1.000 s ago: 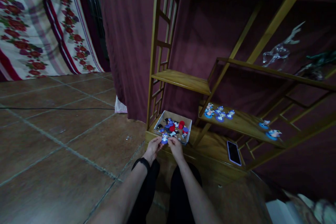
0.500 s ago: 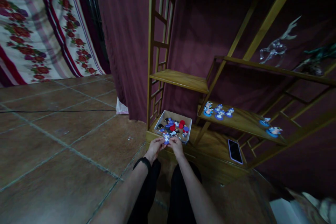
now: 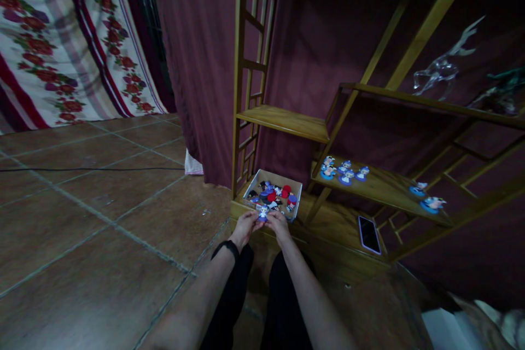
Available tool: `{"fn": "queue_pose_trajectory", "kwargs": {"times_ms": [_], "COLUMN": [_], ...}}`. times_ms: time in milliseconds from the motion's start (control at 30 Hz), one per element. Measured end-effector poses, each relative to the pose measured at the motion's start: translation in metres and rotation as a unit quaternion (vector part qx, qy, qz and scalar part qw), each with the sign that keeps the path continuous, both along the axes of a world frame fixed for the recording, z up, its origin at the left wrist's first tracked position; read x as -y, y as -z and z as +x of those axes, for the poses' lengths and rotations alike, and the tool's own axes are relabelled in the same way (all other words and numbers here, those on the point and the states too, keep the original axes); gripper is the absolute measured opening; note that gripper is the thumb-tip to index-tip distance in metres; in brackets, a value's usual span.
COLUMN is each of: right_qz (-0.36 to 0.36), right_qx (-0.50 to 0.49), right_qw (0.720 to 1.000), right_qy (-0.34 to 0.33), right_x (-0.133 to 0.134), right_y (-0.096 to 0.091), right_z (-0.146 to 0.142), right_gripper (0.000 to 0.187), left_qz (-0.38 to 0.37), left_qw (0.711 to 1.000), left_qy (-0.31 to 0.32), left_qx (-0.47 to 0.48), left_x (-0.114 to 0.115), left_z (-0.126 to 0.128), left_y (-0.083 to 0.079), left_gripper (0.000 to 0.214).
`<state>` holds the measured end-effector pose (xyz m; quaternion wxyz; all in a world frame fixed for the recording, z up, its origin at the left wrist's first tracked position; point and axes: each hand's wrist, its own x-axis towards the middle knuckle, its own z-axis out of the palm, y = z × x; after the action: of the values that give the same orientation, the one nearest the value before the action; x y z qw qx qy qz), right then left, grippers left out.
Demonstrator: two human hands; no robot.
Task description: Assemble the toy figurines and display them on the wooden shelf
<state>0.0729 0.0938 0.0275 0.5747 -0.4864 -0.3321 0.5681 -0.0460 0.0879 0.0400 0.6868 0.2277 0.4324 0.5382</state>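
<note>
A small purple-and-white figurine (image 3: 263,213) on a purple base is held upright between my two hands, at the near edge of the box. My left hand (image 3: 246,225) pinches its left side, and my right hand (image 3: 279,223) grips the right side. Just beyond them, an open cardboard box (image 3: 298,192) holds several jumbled figurines in red, purple, black and white. To the right, purple figurines (image 3: 346,176) and blue-based figurines (image 3: 328,170) stand together on the wooden shelf (image 3: 379,188). Two more blue-based figurines (image 3: 432,204) are at that shelf's right end.
A phone (image 3: 369,234) lies on the bottom board at right. A small higher shelf (image 3: 287,122) juts out above the box. Up on the right stands a clear deer ornament (image 3: 445,68). A dark cable (image 3: 90,169) crosses the tiled floor at left.
The view has shifted slightly, so the scene sits a little further right. Both hands still hold the figurine, which now looks slightly turned, with its base more to the front.
</note>
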Motion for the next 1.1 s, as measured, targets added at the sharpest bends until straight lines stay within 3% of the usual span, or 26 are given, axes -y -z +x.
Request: {"fn": "queue_pose_trajectory", "kwargs": {"times_ms": [433,667,867,1100], "right_qz": [-0.005,-0.009,-0.013,-0.007], "right_qx": [0.059,0.073,0.065,0.135], "right_qw": [0.996,0.997,0.998,0.990], "right_qy": [-0.061,-0.024,-0.019,-0.025], "right_x": [0.007,0.009,0.007,0.002], "right_y": [-0.011,-0.011,-0.006,0.009], "right_z": [0.022,0.017,0.014,0.016], "right_gripper": [0.023,0.026,0.025,0.018], "left_qz": [-0.015,-0.009,0.000,0.006], "left_qw": [0.999,0.998,0.999,0.997], "left_qy": [0.046,0.055,0.050,0.045], "left_qx": [-0.014,-0.009,-0.013,-0.064], "left_x": [-0.001,-0.003,-0.001,0.000], "left_z": [0.006,0.006,0.005,0.007], "left_y": [0.003,0.006,0.007,0.010], "left_gripper": [0.016,0.013,0.016,0.017]}}
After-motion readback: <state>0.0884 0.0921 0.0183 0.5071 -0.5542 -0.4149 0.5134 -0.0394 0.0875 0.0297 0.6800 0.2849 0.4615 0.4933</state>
